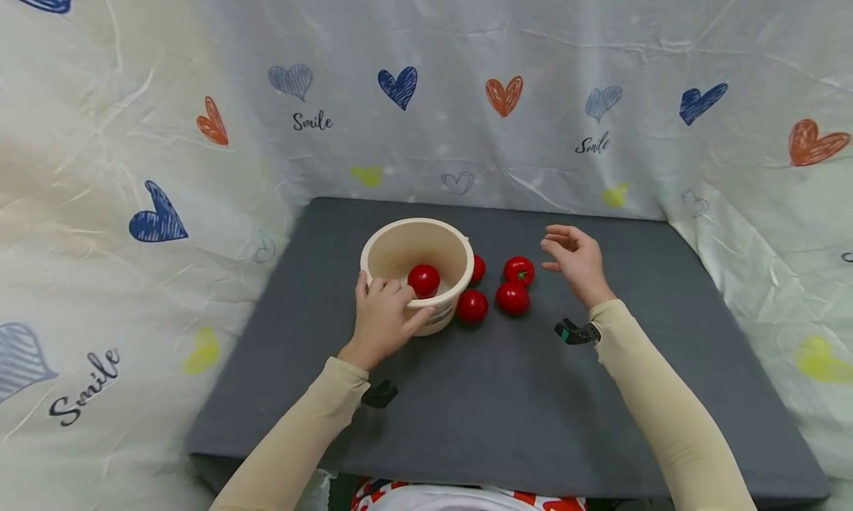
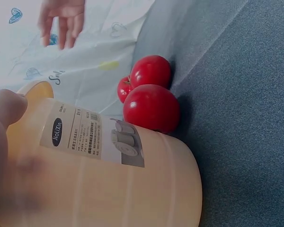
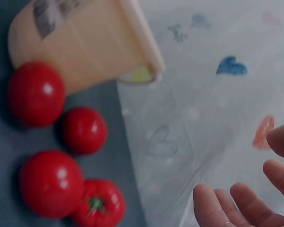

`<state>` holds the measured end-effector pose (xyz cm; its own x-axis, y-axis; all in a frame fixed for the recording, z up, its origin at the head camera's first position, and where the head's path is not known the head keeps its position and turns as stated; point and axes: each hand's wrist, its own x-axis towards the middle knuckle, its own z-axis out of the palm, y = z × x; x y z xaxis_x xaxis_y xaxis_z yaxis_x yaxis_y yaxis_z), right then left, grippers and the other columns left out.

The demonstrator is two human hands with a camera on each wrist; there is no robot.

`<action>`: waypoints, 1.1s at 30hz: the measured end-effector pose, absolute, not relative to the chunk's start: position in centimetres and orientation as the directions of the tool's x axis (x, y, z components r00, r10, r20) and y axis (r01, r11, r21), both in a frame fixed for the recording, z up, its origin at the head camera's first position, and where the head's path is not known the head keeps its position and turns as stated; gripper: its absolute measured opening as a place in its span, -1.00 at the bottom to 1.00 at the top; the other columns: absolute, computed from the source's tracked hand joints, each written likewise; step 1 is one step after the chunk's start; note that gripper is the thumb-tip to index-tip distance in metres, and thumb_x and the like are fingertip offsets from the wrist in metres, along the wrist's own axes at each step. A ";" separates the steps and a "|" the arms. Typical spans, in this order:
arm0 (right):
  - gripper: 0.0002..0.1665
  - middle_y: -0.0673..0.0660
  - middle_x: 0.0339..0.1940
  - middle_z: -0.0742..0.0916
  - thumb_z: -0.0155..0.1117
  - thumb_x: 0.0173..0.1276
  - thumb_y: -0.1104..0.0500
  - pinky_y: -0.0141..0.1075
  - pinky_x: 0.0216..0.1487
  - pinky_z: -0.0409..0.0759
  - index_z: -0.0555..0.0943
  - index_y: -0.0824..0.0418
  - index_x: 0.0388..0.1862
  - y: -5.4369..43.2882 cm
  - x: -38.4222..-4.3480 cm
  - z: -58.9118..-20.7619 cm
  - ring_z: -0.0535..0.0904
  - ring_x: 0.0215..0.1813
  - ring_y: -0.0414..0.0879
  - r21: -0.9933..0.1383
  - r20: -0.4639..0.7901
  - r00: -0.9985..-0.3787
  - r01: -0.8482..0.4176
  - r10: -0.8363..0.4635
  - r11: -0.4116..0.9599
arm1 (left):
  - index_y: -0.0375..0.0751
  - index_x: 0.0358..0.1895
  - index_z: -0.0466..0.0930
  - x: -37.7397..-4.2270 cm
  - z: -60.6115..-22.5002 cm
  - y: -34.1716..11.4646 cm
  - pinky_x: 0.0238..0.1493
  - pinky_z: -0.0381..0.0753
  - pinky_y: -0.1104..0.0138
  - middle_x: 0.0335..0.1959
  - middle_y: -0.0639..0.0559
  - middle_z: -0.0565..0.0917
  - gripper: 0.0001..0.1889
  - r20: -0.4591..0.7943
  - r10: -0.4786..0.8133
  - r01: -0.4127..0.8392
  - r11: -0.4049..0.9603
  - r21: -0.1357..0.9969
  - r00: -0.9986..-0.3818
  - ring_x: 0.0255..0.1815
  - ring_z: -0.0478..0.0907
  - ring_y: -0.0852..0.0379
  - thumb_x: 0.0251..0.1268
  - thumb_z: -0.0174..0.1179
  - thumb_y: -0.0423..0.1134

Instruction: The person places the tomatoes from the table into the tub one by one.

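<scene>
Three black "Smile" scripts can be read on the white heart-print sheet (image 1: 440, 148) that hangs behind and beside my dark grey cloth-covered table (image 1: 466, 407). On the cloth is a cream plastic bucket (image 1: 400, 248); its paper label (image 2: 85, 135) carries the brand in a black oval, "JiaLiXin" as far as I can read it, above Chinese print too small to make out and a picture of containers.

My left hand (image 1: 383, 315) grasps the bucket's near rim, fingers over the edge and thumb outside. My right hand (image 1: 576, 263) is raised, released, its fingers loosely bent in the air.

One red tomato (image 1: 423, 281) lies inside the bucket, just beyond my left fingers. Four more sit on the cloth between the bucket and my right fingertips: a near tomato (image 1: 472, 306) and a far tomato (image 1: 478, 269) just beside the bucket, then a plain tomato (image 1: 512, 300) and a green-stemmed tomato (image 1: 519, 270) nearest my right hand.
</scene>
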<state>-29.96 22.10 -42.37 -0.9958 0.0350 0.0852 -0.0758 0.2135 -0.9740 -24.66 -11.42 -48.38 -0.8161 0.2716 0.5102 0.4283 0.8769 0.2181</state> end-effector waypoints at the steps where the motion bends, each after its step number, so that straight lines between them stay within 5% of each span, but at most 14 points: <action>1: -0.47 0.24 0.23 0.59 0.20 0.53 0.15 -0.45 -0.15 0.73 0.45 0.32 0.39 22.5 -29.9 -42.7 0.62 0.01 -0.30 -0.974 0.079 -0.996 -0.068 0.041 0.216 | -0.10 -0.33 0.68 -24.6 -48.3 -11.5 0.46 0.06 -0.42 -0.26 -0.09 0.71 -0.64 0.514 0.271 0.429 0.877 0.218 -0.814 0.00 0.53 -0.15 0.23 0.32 0.15; 6: -0.46 0.27 0.27 0.58 0.18 0.54 0.12 -0.45 -0.15 0.73 0.44 0.30 0.41 23.3 -29.9 -44.1 0.62 0.06 -0.22 -0.973 0.041 -0.997 -0.025 0.065 0.227 | -0.10 -0.32 0.67 -24.8 -47.8 -11.8 0.47 0.05 -0.42 -0.27 -0.10 0.71 -0.64 0.517 0.268 0.429 0.876 0.221 -0.813 0.00 0.53 -0.16 0.24 0.31 0.15; 15: -0.46 0.32 0.30 0.58 0.16 0.55 0.11 -0.42 -0.13 0.75 0.44 0.27 0.43 23.0 -29.5 -47.2 0.53 0.37 0.26 -0.972 -0.042 -0.993 0.067 0.113 0.224 | -0.09 -0.31 0.68 -24.8 -47.8 -11.8 0.48 0.04 -0.42 -0.26 -0.11 0.71 -0.63 0.502 0.262 0.419 0.879 0.228 -0.824 0.02 0.53 -0.16 0.23 0.33 0.17; 20: -0.47 0.34 0.33 0.58 0.14 0.56 0.12 -0.29 -0.02 0.76 0.44 0.27 0.42 22.5 -29.1 -48.9 0.53 0.38 0.27 -0.972 -0.081 -0.987 0.108 0.137 0.209 | -0.08 -0.32 0.68 -24.7 -48.1 -11.7 0.50 0.02 -0.41 -0.25 -0.09 0.71 -0.63 0.491 0.258 0.411 0.881 0.235 -0.832 0.02 0.52 -0.15 0.23 0.32 0.17; 27: -0.44 0.36 0.35 0.58 0.15 0.54 0.14 -0.39 -0.15 0.75 0.41 0.31 0.43 22.0 -29.2 -50.8 0.54 0.38 0.25 -0.971 -0.126 -0.981 0.153 0.148 0.184 | -0.08 -0.31 0.68 -24.7 -48.0 -11.6 0.51 0.00 -0.40 -0.25 -0.09 0.71 -0.64 0.492 0.260 0.414 0.879 0.237 -0.831 0.02 0.52 -0.14 0.25 0.30 0.16; 33: -0.42 0.34 0.37 0.58 0.19 0.51 0.11 -0.27 -0.09 0.78 0.43 0.26 0.44 21.5 -29.2 -52.5 0.57 0.32 0.18 -0.963 -0.172 -0.974 0.197 0.146 0.185 | -0.09 -0.32 0.68 -24.5 -48.1 -11.4 0.49 0.03 -0.41 -0.26 -0.09 0.70 -0.65 0.495 0.266 0.424 0.874 0.238 -0.827 0.01 0.52 -0.15 0.24 0.33 0.15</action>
<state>-29.25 21.47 -52.46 -0.9743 0.1459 -0.1715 0.1971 0.1846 -0.9628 -24.47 -11.44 -48.06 -0.8269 0.2665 0.4953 0.4240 0.8739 0.2378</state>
